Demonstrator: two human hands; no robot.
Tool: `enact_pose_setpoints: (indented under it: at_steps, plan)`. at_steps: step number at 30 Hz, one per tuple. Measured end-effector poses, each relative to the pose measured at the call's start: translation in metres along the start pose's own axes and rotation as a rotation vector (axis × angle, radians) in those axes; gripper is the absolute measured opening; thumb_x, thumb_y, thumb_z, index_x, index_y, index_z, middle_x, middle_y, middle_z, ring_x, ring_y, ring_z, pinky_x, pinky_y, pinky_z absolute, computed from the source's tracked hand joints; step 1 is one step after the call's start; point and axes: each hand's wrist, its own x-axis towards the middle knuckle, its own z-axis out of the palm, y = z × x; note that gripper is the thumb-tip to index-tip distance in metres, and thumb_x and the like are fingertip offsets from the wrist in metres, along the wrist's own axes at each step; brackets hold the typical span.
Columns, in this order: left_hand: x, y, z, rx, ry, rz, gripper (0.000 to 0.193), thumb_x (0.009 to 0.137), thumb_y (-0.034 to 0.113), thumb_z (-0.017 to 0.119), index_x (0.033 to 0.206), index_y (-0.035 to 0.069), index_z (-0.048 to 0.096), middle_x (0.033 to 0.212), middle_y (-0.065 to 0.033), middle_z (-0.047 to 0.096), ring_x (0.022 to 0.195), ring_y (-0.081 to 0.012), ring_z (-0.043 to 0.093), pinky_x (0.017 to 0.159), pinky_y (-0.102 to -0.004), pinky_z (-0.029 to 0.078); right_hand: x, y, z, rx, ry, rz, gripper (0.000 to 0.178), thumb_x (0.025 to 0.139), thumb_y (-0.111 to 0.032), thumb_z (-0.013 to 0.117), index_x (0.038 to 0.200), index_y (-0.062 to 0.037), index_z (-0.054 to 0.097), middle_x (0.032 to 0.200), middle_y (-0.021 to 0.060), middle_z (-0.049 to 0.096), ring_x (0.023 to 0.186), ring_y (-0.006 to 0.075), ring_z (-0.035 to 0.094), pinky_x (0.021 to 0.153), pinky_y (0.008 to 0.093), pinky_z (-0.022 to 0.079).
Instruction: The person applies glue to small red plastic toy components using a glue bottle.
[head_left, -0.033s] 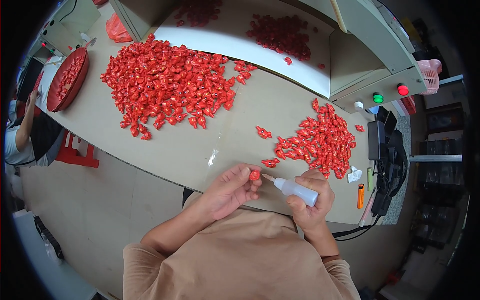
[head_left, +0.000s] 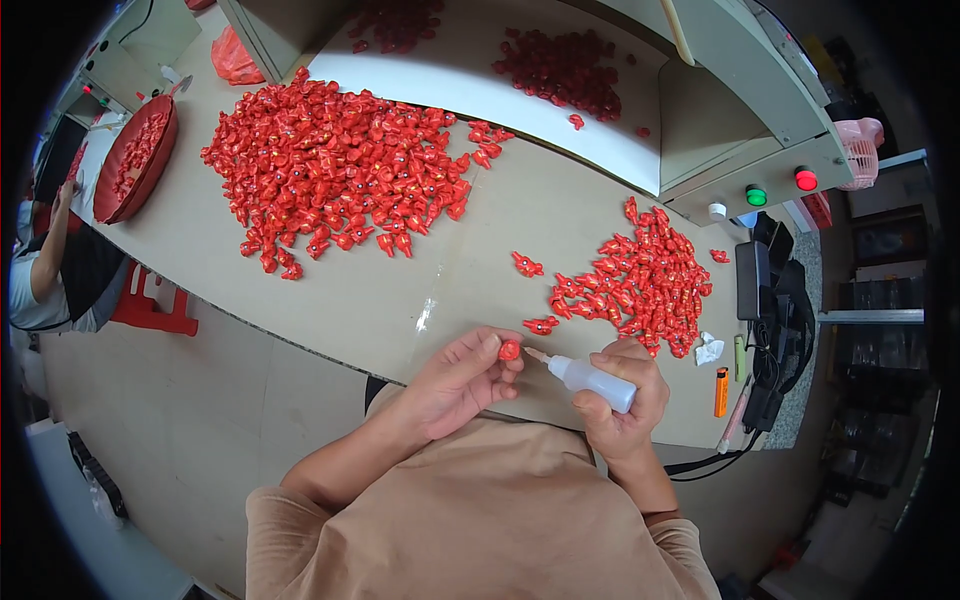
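Between the thumb and fingers of my left hand [head_left: 463, 384] is a small round red plastic piece [head_left: 509, 350]. My right hand [head_left: 629, 398] grips a translucent white squeeze bottle [head_left: 594, 384], tilted with its narrow nozzle [head_left: 537, 355] pointing left at the red piece. The nozzle tip is close to the piece; I cannot tell whether they touch. Just beyond my hands, two loose red figure-like pieces lie on the table, one nearer [head_left: 541, 326] and one farther [head_left: 527, 265]. To their right spreads a smaller heap of similar red pieces [head_left: 650, 285].
A large heap of red pieces [head_left: 340, 170] covers the table's left part. Behind stands an open cabinet [head_left: 740, 170] with more red pieces inside. At right lie an orange lighter [head_left: 721, 392], crumpled tissue [head_left: 709, 348] and black cables. A red basin [head_left: 110, 195] and another person's arm [head_left: 52, 245] are far left.
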Motion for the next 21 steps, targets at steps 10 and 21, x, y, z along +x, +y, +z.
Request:
enact_pose_setpoints:
  at_steps: [10,21]
  plan:
    - [-0.0008,0.0000,0.0000,0.016,0.015,0.034,0.024,0.099,0.024,0.049,0.115,0.007,0.055,0.099,-0.0028,0.060,0.088,-0.0099,0.056,0.078,-0.0304,0.049,-0.0027,0.0011,-0.0013,-0.007,-0.011,0.011,0.045,0.070,-0.028,0.083,0.096,-0.0028,0.056,0.073,0.0098,0.058,0.058,0.0215,0.055,0.050,0.0305,0.043]
    - [-0.0021,-0.0001,-0.0005,0.035,0.029,0.082,0.024,0.098,0.018,0.051,0.119,0.009,0.056,0.105,-0.0036,0.061,0.092,-0.0105,0.056,0.080,-0.0307,0.049,-0.0016,-0.0010,-0.0010,-0.013,-0.004,0.016,0.044,0.070,-0.026,0.083,0.094,-0.0025,0.055,0.072,0.0094,0.058,0.058,0.0212,0.054,0.049,0.0300,0.042]
